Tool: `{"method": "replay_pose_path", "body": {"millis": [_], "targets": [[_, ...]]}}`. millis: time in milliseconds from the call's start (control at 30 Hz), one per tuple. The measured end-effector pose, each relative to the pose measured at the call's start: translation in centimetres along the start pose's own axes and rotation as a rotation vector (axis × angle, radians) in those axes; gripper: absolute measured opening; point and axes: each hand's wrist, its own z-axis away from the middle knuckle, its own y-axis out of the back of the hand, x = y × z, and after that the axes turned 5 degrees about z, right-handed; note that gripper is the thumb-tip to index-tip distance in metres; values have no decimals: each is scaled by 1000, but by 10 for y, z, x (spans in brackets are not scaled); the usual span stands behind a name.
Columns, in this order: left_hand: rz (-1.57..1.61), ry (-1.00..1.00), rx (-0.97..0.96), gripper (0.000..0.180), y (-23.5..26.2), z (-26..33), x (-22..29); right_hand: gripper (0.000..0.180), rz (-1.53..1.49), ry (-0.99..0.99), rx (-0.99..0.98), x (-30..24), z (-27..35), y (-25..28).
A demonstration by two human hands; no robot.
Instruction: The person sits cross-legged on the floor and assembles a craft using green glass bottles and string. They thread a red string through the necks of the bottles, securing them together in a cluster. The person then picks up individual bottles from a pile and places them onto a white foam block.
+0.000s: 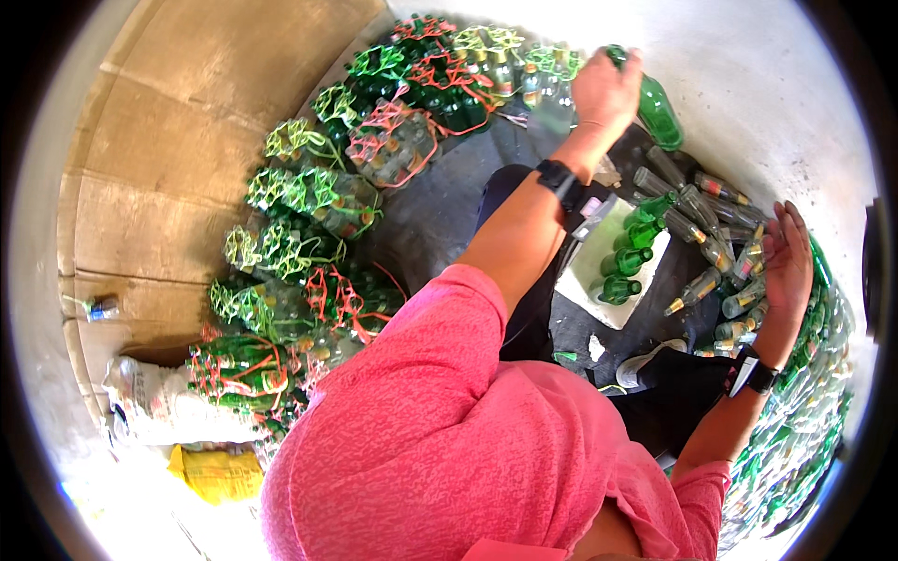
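My left hand is closed around the neck of a green glass bottle. The bottle slants down to the right against the pale wall. My right hand is open at the right, fingers stretched upward and palm toward a heap of clear glass bottles lying on their sides. It appears to hold nothing. Between my arms, several green bottles stand in a row on a white block.
Bundles of bottles tied with green and red string line the left and back. A large pile of bottles covers the lower right. Brown cardboard lines the left wall, with a white sack and a yellow bag below.
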Motion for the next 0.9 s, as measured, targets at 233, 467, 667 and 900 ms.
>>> {"method": "replay_pose_path", "body": {"millis": [233, 467, 667, 900], "targets": [[-300, -71, -438, 61, -1, 25, 2, 40, -14, 12, -33, -4, 2, 17], [-491, -26, -860, 59, -1, 45, -12, 35, 92, -25, -24, -3, 9, 8], [-613, -19, -1173, 44, -2, 66, -17, 34, 169, -49, -46, -5, 15, -2], [-657, -127, -1389, 33, -11, 103, -21, 32, 225, -68, -90, -1, 16, -8]]}}
